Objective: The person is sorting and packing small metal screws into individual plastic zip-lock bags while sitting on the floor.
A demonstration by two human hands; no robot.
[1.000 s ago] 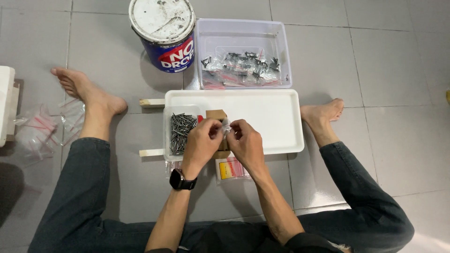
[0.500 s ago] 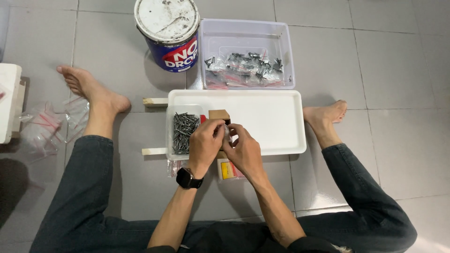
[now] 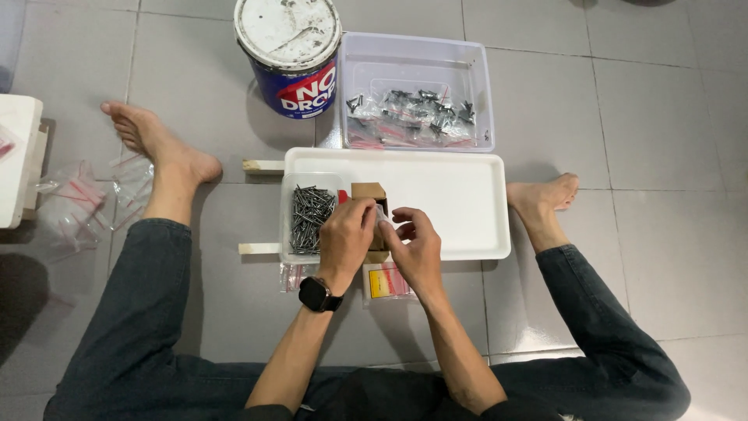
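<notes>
Item: small clear bag (image 3: 380, 215), pinched between left hand (image 3: 347, 238) and right hand (image 3: 414, 245); advisably kept upright over white tray (image 3: 460, 195) beside nails (image 3: 310, 214).

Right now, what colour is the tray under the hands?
White, a plain rectangular tray; clearest in the head view, the only one.

Two hands at work, left hand (image 3: 345, 236), right hand (image 3: 414, 248), one white tray (image 3: 460, 195), one paint bucket (image 3: 289, 53), one clear bin (image 3: 417, 66), two bare feet
</notes>
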